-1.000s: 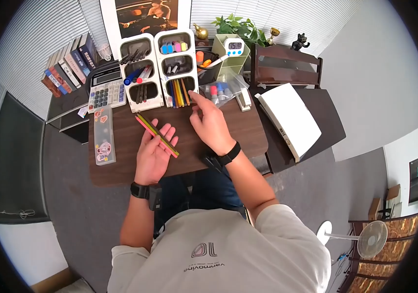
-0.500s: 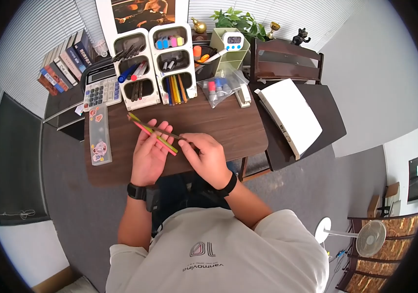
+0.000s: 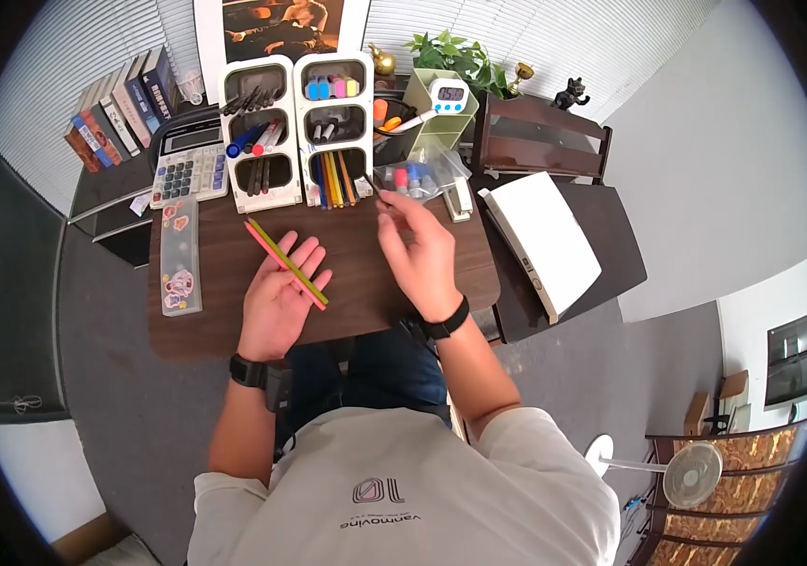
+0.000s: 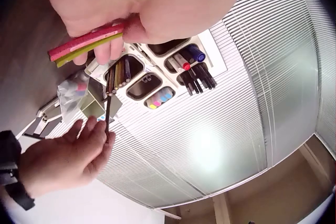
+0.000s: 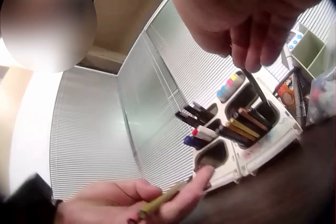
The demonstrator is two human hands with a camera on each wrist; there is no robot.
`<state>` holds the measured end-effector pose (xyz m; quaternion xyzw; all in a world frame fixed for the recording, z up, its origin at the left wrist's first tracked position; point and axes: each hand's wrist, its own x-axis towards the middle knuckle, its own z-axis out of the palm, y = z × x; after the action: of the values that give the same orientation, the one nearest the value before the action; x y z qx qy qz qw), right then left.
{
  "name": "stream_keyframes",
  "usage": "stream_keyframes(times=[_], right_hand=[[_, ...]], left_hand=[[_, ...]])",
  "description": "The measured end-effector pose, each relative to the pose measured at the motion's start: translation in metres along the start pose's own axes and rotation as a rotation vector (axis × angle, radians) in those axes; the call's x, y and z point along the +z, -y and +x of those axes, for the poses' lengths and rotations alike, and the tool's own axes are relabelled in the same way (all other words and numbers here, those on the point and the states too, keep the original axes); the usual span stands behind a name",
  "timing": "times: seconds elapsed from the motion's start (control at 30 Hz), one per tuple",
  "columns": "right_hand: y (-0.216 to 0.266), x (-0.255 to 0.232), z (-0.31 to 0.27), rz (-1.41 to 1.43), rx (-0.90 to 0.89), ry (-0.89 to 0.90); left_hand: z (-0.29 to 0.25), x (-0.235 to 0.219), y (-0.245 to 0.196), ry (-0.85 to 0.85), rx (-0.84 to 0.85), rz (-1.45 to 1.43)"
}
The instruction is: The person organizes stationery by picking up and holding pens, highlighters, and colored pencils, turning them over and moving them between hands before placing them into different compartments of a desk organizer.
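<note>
A person is sitting at a dark wooden desk (image 3: 233, 325), seen from above. Their left hand (image 3: 279, 297) is lying palm up on the desk with fingers loosely spread, and a pink pencil and a green pencil (image 3: 285, 264) are resting across the palm, tips pointing toward the far left. Their right hand (image 3: 417, 247) is pinching a dark pencil (image 4: 107, 115) between thumb and fingertips, its tip reaching toward the lowest compartment of the right-hand white organizer (image 3: 337, 127), where more coloured pencils (image 3: 332, 179) are standing. A second white organizer (image 3: 257, 132) is sitting just beside it, a calculator (image 3: 186, 170) further left.
</note>
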<state>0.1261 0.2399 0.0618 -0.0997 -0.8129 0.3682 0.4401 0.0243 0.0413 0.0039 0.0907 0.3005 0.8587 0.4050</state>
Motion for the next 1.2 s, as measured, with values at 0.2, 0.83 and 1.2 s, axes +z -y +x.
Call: stream_keyframes(times=[0.2, 0.83, 1.2], right_hand=[[-0.013, 0.023, 0.005, 0.008, 0.16, 0.184], [0.038, 0.018, -0.062, 0.194, -0.09, 0.273], [0.045, -0.02, 0.003, -0.161, -0.271, 0.024]], left_hand=[[-0.002, 0.005, -0.002, -0.064, -0.017, -0.032], [-0.003, -0.001, 0.003, -0.002, 0.009, 0.017], [0.0, -0.009, 0.003, -0.002, 0.012, -0.057]])
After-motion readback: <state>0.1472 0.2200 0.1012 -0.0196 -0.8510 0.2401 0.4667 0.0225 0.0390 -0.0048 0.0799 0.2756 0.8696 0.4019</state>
